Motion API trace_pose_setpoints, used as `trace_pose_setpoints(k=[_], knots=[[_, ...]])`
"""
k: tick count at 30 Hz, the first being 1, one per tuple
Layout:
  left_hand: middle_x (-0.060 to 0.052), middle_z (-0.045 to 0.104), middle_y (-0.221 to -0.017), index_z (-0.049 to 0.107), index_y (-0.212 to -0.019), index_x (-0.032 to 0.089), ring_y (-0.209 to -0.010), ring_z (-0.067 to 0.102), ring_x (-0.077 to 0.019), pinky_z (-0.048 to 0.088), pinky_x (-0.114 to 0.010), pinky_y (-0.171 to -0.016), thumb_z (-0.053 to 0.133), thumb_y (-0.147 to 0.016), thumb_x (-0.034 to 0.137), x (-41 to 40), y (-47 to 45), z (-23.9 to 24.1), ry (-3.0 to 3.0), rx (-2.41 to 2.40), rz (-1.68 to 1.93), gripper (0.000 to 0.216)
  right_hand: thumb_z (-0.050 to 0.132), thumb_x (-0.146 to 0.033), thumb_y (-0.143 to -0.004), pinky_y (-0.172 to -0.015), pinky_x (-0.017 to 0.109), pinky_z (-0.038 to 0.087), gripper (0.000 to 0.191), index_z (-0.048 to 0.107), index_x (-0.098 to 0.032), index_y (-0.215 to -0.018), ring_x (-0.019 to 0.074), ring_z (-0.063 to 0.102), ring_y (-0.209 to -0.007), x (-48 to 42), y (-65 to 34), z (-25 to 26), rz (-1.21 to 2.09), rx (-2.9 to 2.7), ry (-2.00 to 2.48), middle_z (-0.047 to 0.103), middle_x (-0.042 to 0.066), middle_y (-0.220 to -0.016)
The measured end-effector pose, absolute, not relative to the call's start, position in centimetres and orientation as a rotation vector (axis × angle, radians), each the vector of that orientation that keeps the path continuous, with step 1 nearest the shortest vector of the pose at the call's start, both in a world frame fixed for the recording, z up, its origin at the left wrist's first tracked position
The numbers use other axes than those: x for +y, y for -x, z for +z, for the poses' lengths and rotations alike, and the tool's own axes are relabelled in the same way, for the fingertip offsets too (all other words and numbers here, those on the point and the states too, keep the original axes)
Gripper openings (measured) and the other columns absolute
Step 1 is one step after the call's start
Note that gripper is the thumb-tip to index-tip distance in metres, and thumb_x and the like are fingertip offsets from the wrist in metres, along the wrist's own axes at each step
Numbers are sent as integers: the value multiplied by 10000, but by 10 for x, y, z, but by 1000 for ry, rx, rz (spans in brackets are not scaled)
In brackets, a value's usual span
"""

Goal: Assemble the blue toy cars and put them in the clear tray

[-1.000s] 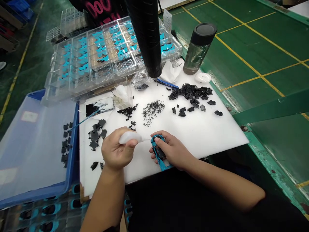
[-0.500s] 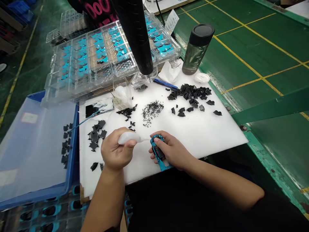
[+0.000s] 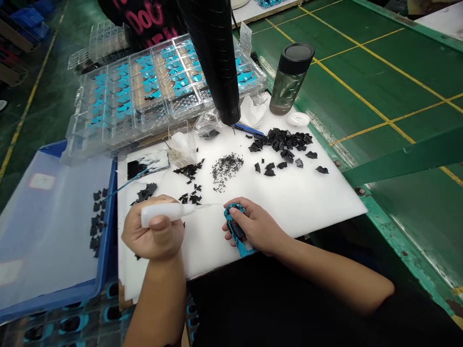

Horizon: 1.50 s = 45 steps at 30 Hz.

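Observation:
My left hand point(image 3: 155, 233) is wrapped round a white squeeze bottle point(image 3: 168, 210), held sideways with its thin clear nozzle pointing right. The nozzle's tip comes close to the upper end of a blue toy car body point(image 3: 243, 245); whether they touch I cannot tell. My right hand point(image 3: 258, 224) grips that car body, thumb on top and fingers underneath, near the front edge of the white work board point(image 3: 289, 207). A black part point(image 3: 238, 230) sits inside the body. Beyond the hands lies a scatter of tiny black screws point(image 3: 227, 168).
A black electric screwdriver point(image 3: 217, 62) hangs above the board. Black parts point(image 3: 285, 140) are heaped at right, near a dark-lidded bottle point(image 3: 292, 79). Clear trays point(image 3: 135, 113) of blue pieces stand behind. At left is a blue bin point(image 3: 104, 255). A person in printed black clothing point(image 3: 144, 19) is beyond.
My left hand has moved left with the squeeze bottle, drawing its nozzle back from over the car body. My right hand keeps its hold, nearly still.

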<state>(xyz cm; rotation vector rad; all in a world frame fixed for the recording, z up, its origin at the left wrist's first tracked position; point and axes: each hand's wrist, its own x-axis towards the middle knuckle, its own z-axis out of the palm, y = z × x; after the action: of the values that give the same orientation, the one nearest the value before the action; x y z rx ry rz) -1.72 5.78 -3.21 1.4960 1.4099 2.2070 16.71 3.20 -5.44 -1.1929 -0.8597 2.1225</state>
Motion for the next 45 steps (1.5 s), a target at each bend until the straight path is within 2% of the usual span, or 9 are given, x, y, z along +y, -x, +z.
trace_pose_setpoints(k=[6,12,19,22,25,30,34,39,45], knots=[[46,581,-532,603,-697,197,-438,565,-139,486,-295,-415,794,-693,518,60,21,-24,-1418,1377,2086,374,536,-489,-947,-584,332,583,303,556,-232,-1107,184,671,-673,31,-167,-54,2123,-877,1185,676,47,-805],[-3,670,-866,623,-1142,221,-743,720,-182,608,-334,-641,794,-726,318,64,22,-23,-1207,1507,2023,460,537,-450,-948,-575,324,575,261,558,-232,-1090,180,669,-665,32,-167,-53,2136,-870,1188,670,40,-798],[24,591,-845,467,-908,217,-703,660,-132,517,-230,-555,736,-703,247,81,39,-4,-949,1568,1653,340,540,-469,-938,-581,333,573,291,538,-229,-1104,184,670,-660,33,-168,-50,2125,-890,1218,671,36,-783],[44,557,-749,536,-996,211,-574,535,-100,414,-225,-508,733,-714,310,104,46,-1,-1083,1823,1534,358,539,-508,-930,-579,338,573,329,540,-230,-1106,195,681,-678,34,-168,-50,2116,-931,1218,678,45,-801],[24,607,-768,617,-1127,214,-631,543,-136,432,-286,-622,736,-728,380,135,50,-3,-1364,2189,1313,448,545,-507,-926,-571,338,573,324,542,-228,-1091,196,679,-679,34,-168,-51,2121,-920,1199,671,42,-800],[-9,628,-699,714,-834,183,-676,556,-178,417,-330,-679,683,-776,340,161,57,-3,-1497,2300,1187,170,529,-453,-942,-592,343,576,261,545,-231,-1077,185,672,-678,32,-169,-55,2116,-910,1154,667,37,-806],[-1,618,-679,711,-847,174,-639,541,-162,418,-326,-643,678,-814,367,141,64,15,-1557,2336,1427,198,553,-437,-927,-585,337,574,259,548,-229,-1082,184,670,-676,32,-170,-55,2113,-923,1155,663,36,-801],[-9,670,-764,645,-862,181,-587,574,-126,440,-293,-539,684,-843,372,104,43,25,-1573,1798,2116,196,570,-436,-915,-577,325,574,266,547,-233,-1087,181,675,-669,33,-169,-53,2096,-956,1180,668,34,-806],[-4,651,-673,677,-840,170,-537,572,-109,454,-249,-484,705,-831,338,79,4,-7,-1521,1379,1739,171,536,-419,-937,-579,327,577,243,550,-238,-1099,185,682,-674,32,-167,-54,2111,-933,1195,671,36,-800]])
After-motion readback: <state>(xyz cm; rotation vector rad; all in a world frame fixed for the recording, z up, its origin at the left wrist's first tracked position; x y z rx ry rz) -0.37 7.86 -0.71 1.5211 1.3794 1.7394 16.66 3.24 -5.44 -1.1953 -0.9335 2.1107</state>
